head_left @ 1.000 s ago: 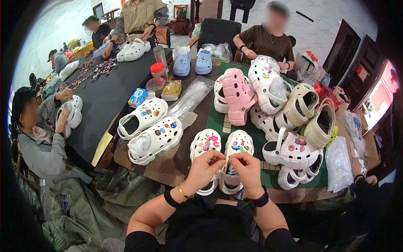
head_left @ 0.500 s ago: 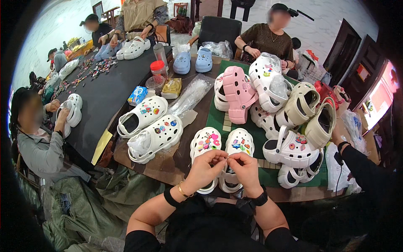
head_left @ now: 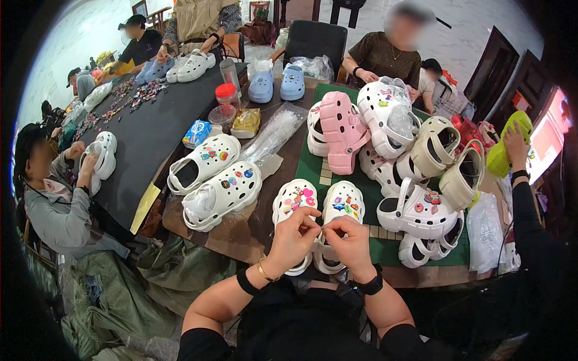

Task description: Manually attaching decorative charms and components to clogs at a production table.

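At the near edge of the worktop, a pair of white clogs stands side by side, toes pointing to the far side: the left clog and the right clog. Both toes already carry a cluster of bright charms, with a pink heart plain to see on the left one. Several holes around the clusters are bare, so by my reckoning the decorating here is well advanced; whether any of those holes should be filled, I cannot tell. The backs of both clogs are partly hidden under the hands.

To the left lie two more white clogs, an upper one and a lower one, both with charms on. On the right, shoes are heaped on a green mat, among them a pink clog and a charm-dotted white clog. Farther right, a co-worker's hand holds a lime-green clog.

The person's forearms come in from the near side and slant inward. The left hand and the right hand meet above the pair, knuckles up, fingers curled, each thumb and forefinger pinched together with the tips almost touching the other's. Anything caught between them is too small for me to make out.
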{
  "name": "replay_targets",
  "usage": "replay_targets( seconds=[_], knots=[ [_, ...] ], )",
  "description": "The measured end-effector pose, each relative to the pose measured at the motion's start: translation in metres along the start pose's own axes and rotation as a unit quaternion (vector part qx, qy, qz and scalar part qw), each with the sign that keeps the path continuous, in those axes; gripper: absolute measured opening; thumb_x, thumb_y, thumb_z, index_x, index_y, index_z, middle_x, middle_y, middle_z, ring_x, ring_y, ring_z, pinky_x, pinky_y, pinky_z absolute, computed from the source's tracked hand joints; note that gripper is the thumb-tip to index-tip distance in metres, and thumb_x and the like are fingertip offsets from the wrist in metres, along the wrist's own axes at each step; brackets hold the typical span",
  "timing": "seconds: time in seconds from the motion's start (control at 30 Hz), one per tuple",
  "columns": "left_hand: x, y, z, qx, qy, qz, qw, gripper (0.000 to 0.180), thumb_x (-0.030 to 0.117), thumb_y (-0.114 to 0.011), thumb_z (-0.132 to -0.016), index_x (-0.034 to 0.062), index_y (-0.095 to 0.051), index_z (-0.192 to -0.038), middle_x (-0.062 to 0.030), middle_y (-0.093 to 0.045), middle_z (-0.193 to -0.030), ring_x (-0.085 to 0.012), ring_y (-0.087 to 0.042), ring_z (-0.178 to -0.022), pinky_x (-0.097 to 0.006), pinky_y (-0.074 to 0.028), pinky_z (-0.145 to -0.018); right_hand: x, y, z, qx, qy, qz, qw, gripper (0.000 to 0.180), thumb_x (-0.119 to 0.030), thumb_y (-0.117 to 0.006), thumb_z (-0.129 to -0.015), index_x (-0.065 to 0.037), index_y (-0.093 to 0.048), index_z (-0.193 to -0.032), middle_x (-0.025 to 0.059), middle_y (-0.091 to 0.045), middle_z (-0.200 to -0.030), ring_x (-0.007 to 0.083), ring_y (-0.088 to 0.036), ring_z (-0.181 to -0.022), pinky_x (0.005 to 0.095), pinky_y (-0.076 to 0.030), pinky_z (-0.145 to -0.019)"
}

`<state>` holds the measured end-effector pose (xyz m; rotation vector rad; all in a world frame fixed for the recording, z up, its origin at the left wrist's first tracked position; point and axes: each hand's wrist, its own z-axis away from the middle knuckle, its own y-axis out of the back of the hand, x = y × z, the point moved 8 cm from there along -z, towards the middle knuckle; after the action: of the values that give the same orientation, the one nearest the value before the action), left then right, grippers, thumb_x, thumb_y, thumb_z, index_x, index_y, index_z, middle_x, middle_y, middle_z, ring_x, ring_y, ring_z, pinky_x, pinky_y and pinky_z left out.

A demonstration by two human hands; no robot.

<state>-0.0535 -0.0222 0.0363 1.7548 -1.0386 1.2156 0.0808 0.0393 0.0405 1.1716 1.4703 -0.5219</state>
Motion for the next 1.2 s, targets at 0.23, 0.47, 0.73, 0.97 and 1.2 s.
replay_targets(
  seconds=[0.23, 0.47, 0.73, 0.97, 1.2],
  knots=[
    [0.005, -0.002, 0.007, 0.009, -0.034, -0.053, 0.998, 0.020, -0.003, -0.062, -0.080, 0.0004, -0.061, -0.099, -0.0093, -0.066, -0.076, -0.0171, -0.066, -0.067, -0.028, -0.052, -0.062, -0.002, -0.002, 0.001, -0.018, 0.038, 0.060, 0.997, 0.007, -0.003, -0.066, -0.075, 0.001, -0.067, -0.081, 0.0099, -0.060, -0.071, 0.0169, -0.058, -0.061, 0.0275, -0.044, -0.056],
    [0.003, -0.002, 0.007, 0.006, -0.026, -0.059, 0.998, 0.017, -0.002, -0.066, -0.081, -0.0015, -0.061, -0.098, -0.0081, -0.066, -0.078, -0.0121, -0.065, -0.073, -0.026, -0.052, -0.067, 0.006, -0.005, 0.001, -0.041, 0.016, 0.054, 0.998, 0.007, -0.004, -0.067, -0.078, 0.000, -0.067, -0.083, 0.0086, -0.063, -0.072, 0.0157, -0.059, -0.062, 0.0271, -0.045, -0.058],
    [-0.001, -0.003, 0.005, -0.009, -0.004, -0.043, 0.999, 0.015, 0.004, -0.068, -0.080, -0.0014, -0.065, -0.094, -0.0127, -0.067, -0.081, -0.0194, -0.067, -0.072, -0.029, -0.053, -0.065, 0.016, 0.005, 0.001, -0.037, -0.092, -0.046, 0.994, 0.010, -0.008, -0.064, -0.084, 0.000, -0.066, -0.091, 0.0008, -0.064, -0.074, 0.0062, -0.057, -0.069, 0.0224, -0.046, -0.062],
    [0.001, -0.002, 0.006, -0.011, -0.046, -0.057, 0.997, 0.011, 0.006, -0.067, -0.080, -0.0018, -0.066, -0.087, -0.0128, -0.066, -0.079, -0.0207, -0.065, -0.066, -0.030, -0.051, -0.060, 0.015, 0.000, 0.003, -0.048, -0.095, -0.062, 0.992, 0.009, -0.008, -0.064, -0.084, 0.000, -0.065, -0.087, 0.0002, -0.062, -0.073, 0.0063, -0.054, -0.067, 0.0224, -0.044, -0.062],
    [-0.003, 0.000, 0.007, -0.005, -0.044, -0.051, 0.998, 0.010, 0.004, -0.067, -0.078, -0.0022, -0.066, -0.085, -0.0095, -0.066, -0.078, -0.0141, -0.062, -0.067, -0.026, -0.050, -0.063, 0.013, -0.004, 0.002, -0.058, -0.045, -0.017, 0.997, 0.011, -0.008, -0.065, -0.082, 0.002, -0.064, -0.087, 0.0046, -0.064, -0.076, 0.0100, -0.057, -0.070, 0.0245, -0.046, -0.062]
  ],
)
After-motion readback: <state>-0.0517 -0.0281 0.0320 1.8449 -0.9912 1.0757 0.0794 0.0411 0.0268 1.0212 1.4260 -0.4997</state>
